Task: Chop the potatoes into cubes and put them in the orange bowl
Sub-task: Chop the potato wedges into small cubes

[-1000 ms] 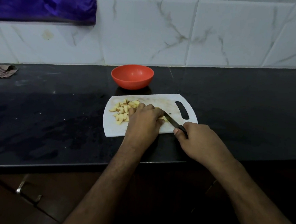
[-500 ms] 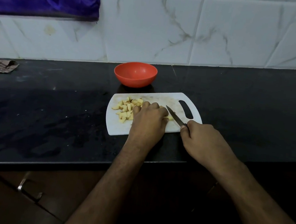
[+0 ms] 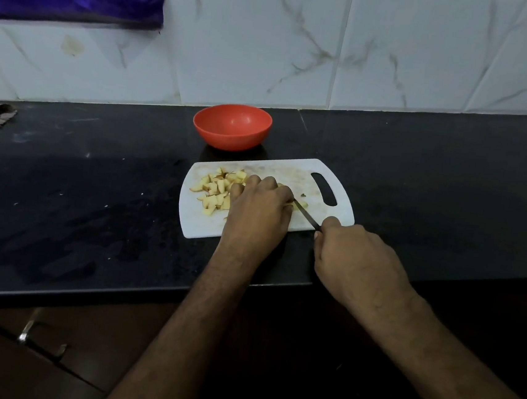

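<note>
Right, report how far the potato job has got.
Done: a pile of potato cubes lies on the cutting board. In hand: left hand steadies a piece while right hand cuts with the knife. Left: the orange bowl looks empty.

left hand (image 3: 258, 210): knuckles up, fingers curled downward, fingertips pressed down and hidden under the hand
left forearm (image 3: 193, 318): bare, rising from the bottom edge, angled up and slightly right
right hand (image 3: 357, 260): fist around a knife (image 3: 308, 217), back of hand upward
right forearm (image 3: 452, 365): bare, entering from the lower right corner
hands: near, apart
</note>
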